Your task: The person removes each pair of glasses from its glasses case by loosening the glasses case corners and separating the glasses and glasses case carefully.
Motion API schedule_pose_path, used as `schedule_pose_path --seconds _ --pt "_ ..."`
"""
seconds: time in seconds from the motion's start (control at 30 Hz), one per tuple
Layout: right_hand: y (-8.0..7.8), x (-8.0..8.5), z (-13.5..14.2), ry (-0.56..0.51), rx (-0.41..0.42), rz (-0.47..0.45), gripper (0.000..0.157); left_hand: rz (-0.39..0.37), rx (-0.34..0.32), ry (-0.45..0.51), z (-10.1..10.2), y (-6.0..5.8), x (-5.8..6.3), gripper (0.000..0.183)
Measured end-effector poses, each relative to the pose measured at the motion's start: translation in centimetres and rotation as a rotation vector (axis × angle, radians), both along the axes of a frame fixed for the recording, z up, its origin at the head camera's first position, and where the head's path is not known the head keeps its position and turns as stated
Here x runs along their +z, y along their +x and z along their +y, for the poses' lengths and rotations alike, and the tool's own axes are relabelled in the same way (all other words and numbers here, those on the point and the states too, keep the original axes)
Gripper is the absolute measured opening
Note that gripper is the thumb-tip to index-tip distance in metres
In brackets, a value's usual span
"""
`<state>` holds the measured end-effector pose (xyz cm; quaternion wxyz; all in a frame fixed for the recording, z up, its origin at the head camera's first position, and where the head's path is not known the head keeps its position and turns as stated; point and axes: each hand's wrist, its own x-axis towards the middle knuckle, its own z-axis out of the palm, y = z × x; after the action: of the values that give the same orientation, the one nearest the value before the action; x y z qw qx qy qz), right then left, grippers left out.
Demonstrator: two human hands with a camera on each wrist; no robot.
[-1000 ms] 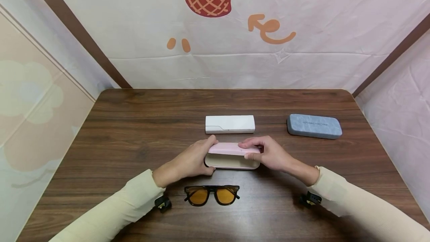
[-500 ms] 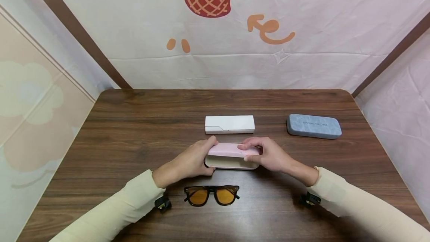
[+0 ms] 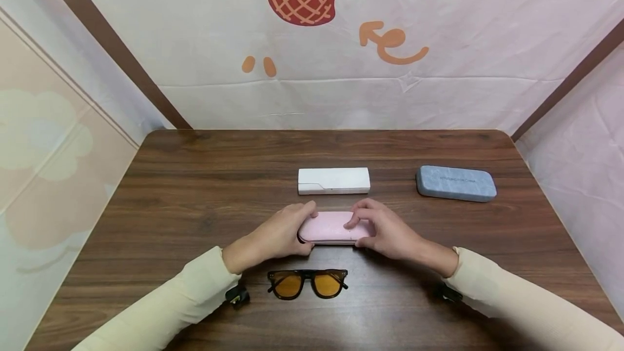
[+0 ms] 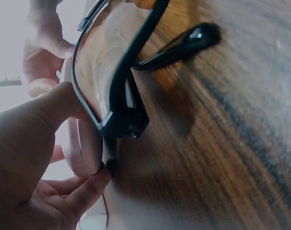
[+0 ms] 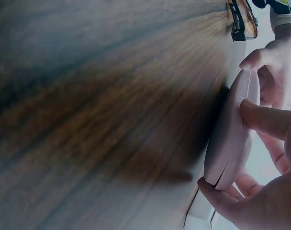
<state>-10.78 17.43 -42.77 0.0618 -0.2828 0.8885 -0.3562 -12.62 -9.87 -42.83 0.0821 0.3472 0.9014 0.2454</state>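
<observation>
A pink glasses case point(image 3: 327, 226) lies at the middle of the table with its lid down. My left hand point(image 3: 280, 230) grips its left end, thumb at the front and fingers behind. Around the right end curls my right hand point(image 3: 390, 229), its thumb at the front edge and a bent finger on the lid. In the right wrist view a thin gap shows along the seam of the case point(image 5: 231, 129) near one end. Just in front lie sunglasses point(image 3: 307, 283) with amber lenses and a black frame; they stand large before the left hand point(image 4: 45, 139) in the left wrist view.
A white glasses case point(image 3: 333, 180) lies right behind the pink one. Farther right is a blue-grey glasses case point(image 3: 455, 182). The brown wooden table point(image 3: 195, 177) meets a printed cloth backdrop point(image 3: 341, 102) at its far edge.
The pink case's lid has come down over its pale inside, which showed earlier. My right hand has moved slightly down with it; the left hand has kept its place.
</observation>
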Motion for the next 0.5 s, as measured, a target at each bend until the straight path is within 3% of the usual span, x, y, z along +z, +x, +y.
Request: schedule_pose_path --seconds 0.5 --pt "0.24 -0.38 0.17 0.029 0.034 0.081 0.046 -0.016 0.019 0.053 -0.35 0.25 -0.64 0.053"
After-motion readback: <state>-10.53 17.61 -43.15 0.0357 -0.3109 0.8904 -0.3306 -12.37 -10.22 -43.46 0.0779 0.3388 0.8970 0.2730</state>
